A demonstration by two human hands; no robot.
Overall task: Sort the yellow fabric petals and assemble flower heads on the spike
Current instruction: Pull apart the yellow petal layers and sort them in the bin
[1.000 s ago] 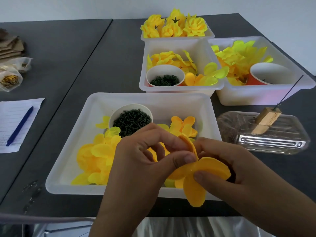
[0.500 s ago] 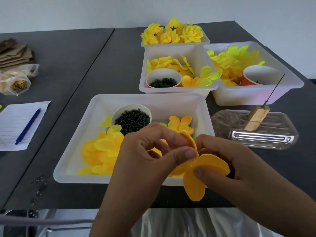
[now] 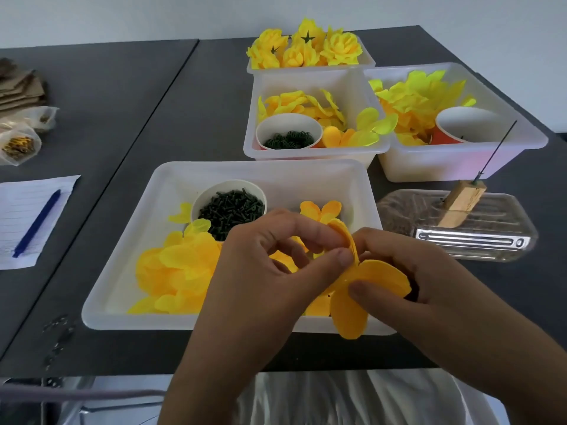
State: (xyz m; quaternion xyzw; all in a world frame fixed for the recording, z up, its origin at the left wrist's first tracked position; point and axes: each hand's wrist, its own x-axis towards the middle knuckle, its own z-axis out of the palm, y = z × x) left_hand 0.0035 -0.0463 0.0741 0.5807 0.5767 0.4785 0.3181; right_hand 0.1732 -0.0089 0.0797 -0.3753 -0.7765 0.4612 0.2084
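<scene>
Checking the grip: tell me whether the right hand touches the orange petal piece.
Touching. The head view shows the right hand with its thumb pressed onto the orange petal piece.

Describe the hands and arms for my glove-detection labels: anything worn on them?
Both the left hand and right hand are bare: no gloves, rings, watch or bracelets visible. The forearms are uncovered to the frame edge, no sleeves showing. Fingernails look short and unpainted.

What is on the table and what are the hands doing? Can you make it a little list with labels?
left hand: pinches the orange petal piece
right hand: holds the same petal piece
near tray: loose yellow petals, cup of dark green bits
far tray: finished yellow flowers
spike: bare, stuck in a wooden block
far left: paper and blue pen
</scene>
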